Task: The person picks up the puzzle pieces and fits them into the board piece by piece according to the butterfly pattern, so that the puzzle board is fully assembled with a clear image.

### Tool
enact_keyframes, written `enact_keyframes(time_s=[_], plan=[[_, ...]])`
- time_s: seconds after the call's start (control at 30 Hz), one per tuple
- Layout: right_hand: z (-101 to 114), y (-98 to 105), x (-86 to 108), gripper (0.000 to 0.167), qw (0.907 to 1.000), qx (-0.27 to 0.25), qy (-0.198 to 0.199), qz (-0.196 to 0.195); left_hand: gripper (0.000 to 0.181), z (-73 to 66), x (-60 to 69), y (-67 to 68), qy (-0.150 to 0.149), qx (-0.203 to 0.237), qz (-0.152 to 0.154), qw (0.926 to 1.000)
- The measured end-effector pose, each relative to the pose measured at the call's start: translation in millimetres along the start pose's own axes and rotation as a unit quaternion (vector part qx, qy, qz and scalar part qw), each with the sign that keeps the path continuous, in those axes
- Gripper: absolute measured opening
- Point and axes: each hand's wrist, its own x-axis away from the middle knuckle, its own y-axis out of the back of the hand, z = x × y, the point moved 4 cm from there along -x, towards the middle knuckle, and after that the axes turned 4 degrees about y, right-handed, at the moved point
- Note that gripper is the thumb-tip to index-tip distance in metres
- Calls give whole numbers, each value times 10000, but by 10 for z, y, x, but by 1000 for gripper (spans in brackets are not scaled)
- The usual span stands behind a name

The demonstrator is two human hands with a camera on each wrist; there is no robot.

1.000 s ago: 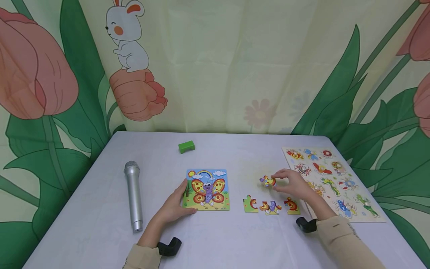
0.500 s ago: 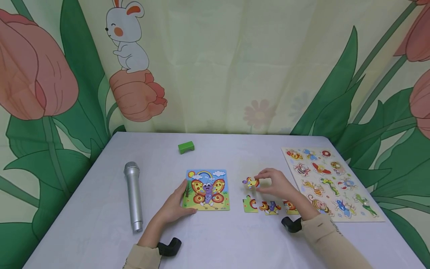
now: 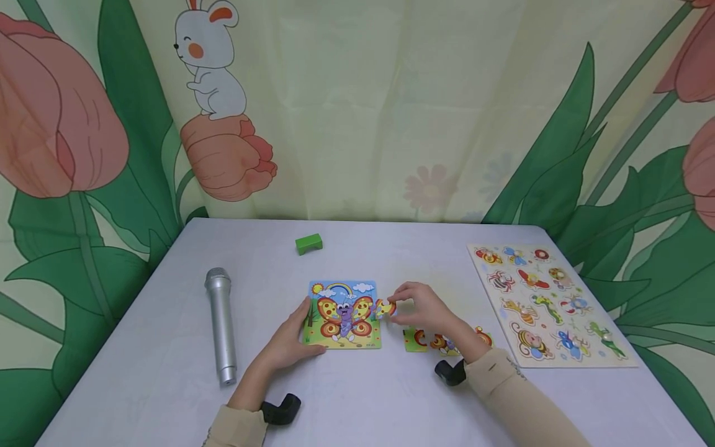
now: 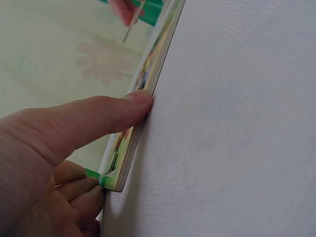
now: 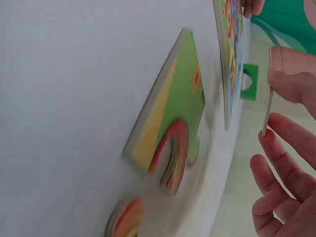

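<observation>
A square butterfly puzzle board (image 3: 345,316) lies flat on the table. My left hand (image 3: 290,341) holds its near left corner; in the left wrist view the thumb (image 4: 118,113) presses the near edge and the fingers are bent at the left side. Between thumb and fingertips, my right hand (image 3: 421,307) pinches a small yellow-and-red puzzle piece (image 3: 384,308) at the board's right edge. Edge-on in the right wrist view, this held piece (image 5: 268,106) is above the table. Below the right hand lie loose puzzle pieces, including a green one (image 5: 180,94), partly covered by the right arm in the head view.
To the left lies a silver microphone (image 3: 221,326). A green block (image 3: 309,244) sits behind the board. At the right, a large insect picture board (image 3: 550,304) lies flat on the white-covered table (image 3: 363,403). A patterned curtain (image 3: 346,124) hangs behind.
My right hand has moved left with the pinched puzzle piece, from above the loose pieces to the board's right edge. The left hand and the board have stayed in place.
</observation>
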Motion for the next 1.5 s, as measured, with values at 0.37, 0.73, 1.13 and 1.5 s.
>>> enact_keyframes(time_s=[0.37,0.73,1.13,1.5], plan=[[146,-231,-253,32,9991,385,131,80,101,2,-8,14,-45,36,8,10000],[200,-357,-365,33,9963,822,-32,249,101,26,-14,-16,-10,73,6,10000],[212,-372,-404,34,9942,1003,-123,380,101,22,-11,-5,-61,78,13,10000],[200,-384,-419,32,9945,962,-210,353,101,4,1,8,-97,74,1,9999]])
